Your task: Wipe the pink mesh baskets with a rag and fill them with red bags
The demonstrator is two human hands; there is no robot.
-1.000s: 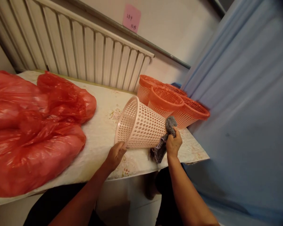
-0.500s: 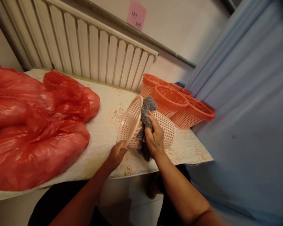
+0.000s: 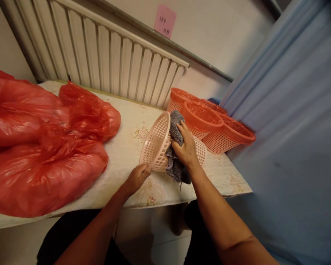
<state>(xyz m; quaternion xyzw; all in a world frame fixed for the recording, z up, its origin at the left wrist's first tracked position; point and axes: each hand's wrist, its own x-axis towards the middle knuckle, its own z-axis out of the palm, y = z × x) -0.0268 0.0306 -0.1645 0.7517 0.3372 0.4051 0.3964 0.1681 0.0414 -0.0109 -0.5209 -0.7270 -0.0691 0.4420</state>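
Gray cloth [image 3: 176, 127] now lies against the side of a pale pink perforated basket [image 3: 161, 158], close behind its rim, having moved there from the basket's base a second earlier, carried by a person's right hand [image 3: 186, 147]. That hand's fingers are bent and slightly spread over the bunched cloth, pressing it to the plastic, while a darker end of the fabric hangs below. The left hand [image 3: 138, 177] grips the near edge of the basket's rim, its fingers closed on it. The basket rests on its side on a surface [image 3: 127, 147] covered in pale floral cloth, its open mouth turned to the left. At left on the same covering sit bulging red plastic bags [image 3: 49, 147], apart from the basket. Just beyond the basket's base, a cluster of orange-red perforated baskets [image 3: 223, 136] stands near the far right corner, their rims covered in red plastic. A blue curtain [image 3: 287, 129] hangs at right. Behind the surface, a ribbed radiator [image 3: 121, 66] runs along the wall, with a pink paper note [image 3: 165, 21] bearing handwriting above it.
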